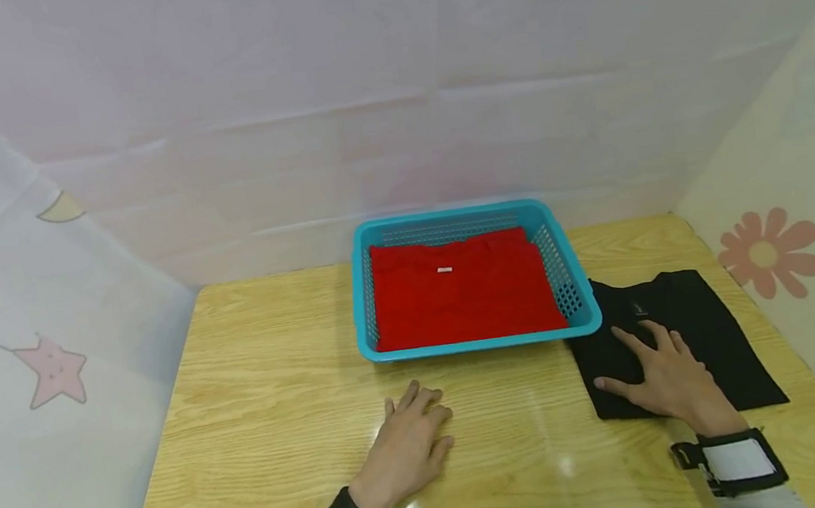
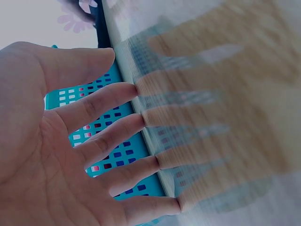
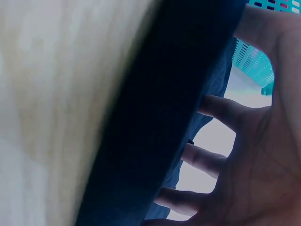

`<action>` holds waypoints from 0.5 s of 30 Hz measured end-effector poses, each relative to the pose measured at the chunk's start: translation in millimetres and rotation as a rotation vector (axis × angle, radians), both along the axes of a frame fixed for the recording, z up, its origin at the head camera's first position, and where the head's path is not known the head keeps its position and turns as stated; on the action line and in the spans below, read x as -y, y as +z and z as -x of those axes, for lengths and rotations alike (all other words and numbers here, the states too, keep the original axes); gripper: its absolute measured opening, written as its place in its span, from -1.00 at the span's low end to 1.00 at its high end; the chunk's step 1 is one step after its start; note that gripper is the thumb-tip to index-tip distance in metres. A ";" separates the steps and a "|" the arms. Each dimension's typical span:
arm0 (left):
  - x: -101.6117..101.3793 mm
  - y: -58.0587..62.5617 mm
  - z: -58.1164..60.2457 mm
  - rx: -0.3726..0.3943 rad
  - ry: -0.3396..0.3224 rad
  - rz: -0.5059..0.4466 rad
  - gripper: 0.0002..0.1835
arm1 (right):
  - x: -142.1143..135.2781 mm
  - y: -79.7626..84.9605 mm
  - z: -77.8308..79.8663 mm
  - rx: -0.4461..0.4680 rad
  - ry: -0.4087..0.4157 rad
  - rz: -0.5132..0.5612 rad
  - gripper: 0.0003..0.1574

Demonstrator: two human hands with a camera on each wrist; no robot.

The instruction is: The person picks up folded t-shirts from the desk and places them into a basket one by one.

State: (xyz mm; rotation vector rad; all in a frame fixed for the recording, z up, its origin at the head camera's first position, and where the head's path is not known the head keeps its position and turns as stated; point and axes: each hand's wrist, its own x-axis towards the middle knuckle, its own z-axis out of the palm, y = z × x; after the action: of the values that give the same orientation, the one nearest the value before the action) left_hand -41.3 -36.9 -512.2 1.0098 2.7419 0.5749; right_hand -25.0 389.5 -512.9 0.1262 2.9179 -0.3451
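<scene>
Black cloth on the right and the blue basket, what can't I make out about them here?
- Part of the black cloth: head view, hidden under the right hand.
- Its left side: head view, partly hidden by the rim of the basket.
- Basket floor: head view, covered by the red cloth.
- White label: head view, too small to read.
- Basket's full outline: right wrist view, cut off by the frame edge.

Pale printed hangings (image 1: 388,80) flank and back a wood-grain table (image 1: 264,388).
</scene>
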 end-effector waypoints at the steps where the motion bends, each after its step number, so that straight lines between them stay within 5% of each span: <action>1: 0.0 -0.1 0.2 0.002 0.000 0.001 -0.67 | 0.5 -0.5 -1.4 0.001 -0.002 0.002 0.34; 15: -2.2 -3.1 -0.8 -0.001 0.017 0.012 -0.69 | 12.4 2.0 -19.9 0.014 -0.029 0.000 0.35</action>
State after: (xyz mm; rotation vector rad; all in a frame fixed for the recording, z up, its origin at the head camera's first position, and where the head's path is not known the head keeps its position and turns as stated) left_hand -40.5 -34.7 -515.3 0.9849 2.7537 0.5597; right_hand -5.1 377.1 -510.9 0.1708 2.9050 -0.3474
